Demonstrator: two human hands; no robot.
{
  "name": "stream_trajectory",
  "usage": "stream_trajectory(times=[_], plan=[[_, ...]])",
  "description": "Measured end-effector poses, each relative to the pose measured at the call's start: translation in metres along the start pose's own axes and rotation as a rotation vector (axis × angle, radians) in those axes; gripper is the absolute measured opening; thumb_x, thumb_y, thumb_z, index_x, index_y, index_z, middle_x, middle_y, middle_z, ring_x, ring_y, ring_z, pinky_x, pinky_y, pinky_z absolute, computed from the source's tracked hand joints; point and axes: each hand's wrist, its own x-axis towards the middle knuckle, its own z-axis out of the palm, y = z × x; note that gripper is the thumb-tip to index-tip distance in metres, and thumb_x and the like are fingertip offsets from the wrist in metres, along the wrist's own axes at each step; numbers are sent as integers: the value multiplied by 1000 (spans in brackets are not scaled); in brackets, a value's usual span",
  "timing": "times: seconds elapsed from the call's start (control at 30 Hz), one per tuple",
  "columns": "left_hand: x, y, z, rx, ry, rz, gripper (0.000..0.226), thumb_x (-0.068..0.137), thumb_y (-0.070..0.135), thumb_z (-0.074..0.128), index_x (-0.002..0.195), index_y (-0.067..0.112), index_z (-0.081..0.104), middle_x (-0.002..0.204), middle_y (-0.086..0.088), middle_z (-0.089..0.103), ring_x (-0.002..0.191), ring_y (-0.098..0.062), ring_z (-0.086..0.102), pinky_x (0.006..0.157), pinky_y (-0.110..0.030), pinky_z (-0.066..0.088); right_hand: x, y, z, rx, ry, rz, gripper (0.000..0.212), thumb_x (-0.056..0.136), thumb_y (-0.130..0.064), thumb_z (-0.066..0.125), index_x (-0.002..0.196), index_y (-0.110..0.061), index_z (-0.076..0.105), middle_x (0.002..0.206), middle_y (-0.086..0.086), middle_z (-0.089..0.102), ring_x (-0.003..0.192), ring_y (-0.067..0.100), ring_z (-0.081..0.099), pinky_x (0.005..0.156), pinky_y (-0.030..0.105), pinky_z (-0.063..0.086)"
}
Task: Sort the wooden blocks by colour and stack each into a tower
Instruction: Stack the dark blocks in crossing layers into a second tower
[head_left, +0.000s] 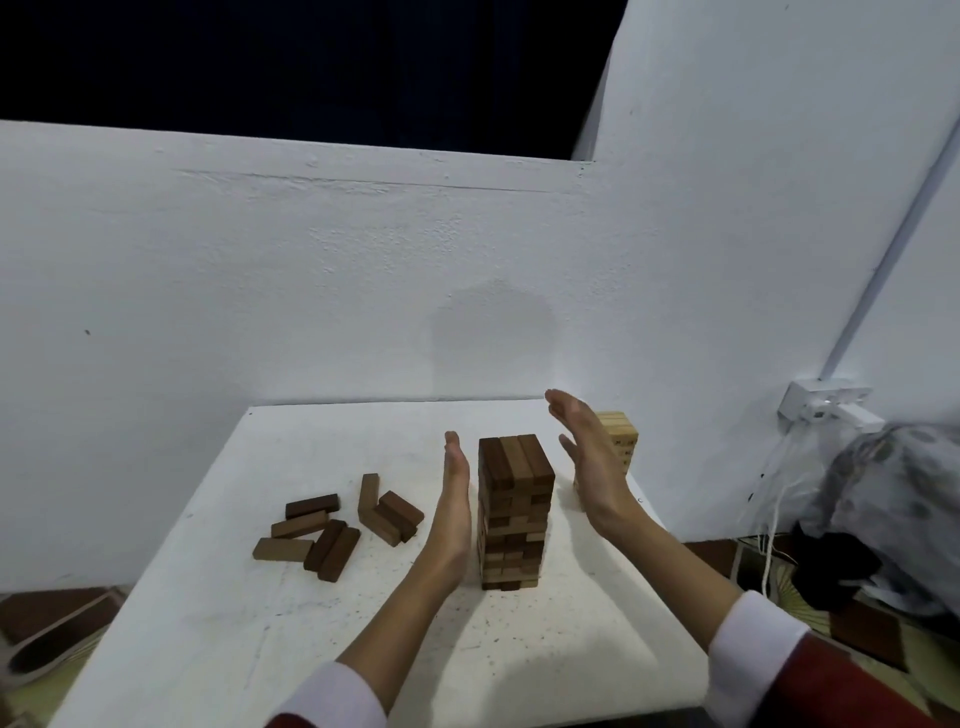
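A tall tower of dark brown blocks (514, 512) stands upright near the middle of the white table (234, 623). My left hand (453, 512) is held flat and upright just left of the tower, fingers straight, a small gap from it. My right hand (592, 462) is flat and open to the tower's right, a little apart from it. Behind my right hand a light wooden tower (623, 441) is partly hidden. Several loose dark brown blocks (337, 525) lie scattered on the table's left part.
A white wall (363, 286) rises directly behind the table. To the right are a wall socket (826, 402), hanging cords and a patterned cloth bundle (883, 493). The floor shows at lower left beyond the table edge.
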Motion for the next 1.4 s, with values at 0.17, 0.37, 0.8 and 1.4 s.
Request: stream_trajectory(times=[0.17,0.37,0.8,1.4], plan=[[14,-13,-20,0,92,34,62,90,58,11,148,36,10,157,15,5,145,-10,6,116,-34,4,-2,-13,17,-69,-43,-112,48,94,-48,36,133,-24,49,136,-14,49,129,0,40,109,23,32],[15,-14,-52,87,292,144,45,97,43,35,139,28,39,145,9,37,134,-23,37,110,-32,34,-10,-23,45,-104,-146,-248,39,95,-29,47,133,-20,50,135,-15,50,124,-9,41,95,0,30],[17,-89,-160,632,454,240,25,87,-8,50,103,7,61,111,-4,54,106,-21,48,82,-20,38,-38,40,125,-350,-437,-251,33,87,9,46,108,-14,58,109,-9,55,102,6,53,88,8,40],[10,-124,-168,902,169,309,24,78,22,74,98,13,64,102,11,48,99,-3,33,77,-8,32,-52,110,107,-722,-661,31,38,95,-6,47,132,-13,48,141,-2,42,123,10,45,99,14,34]])
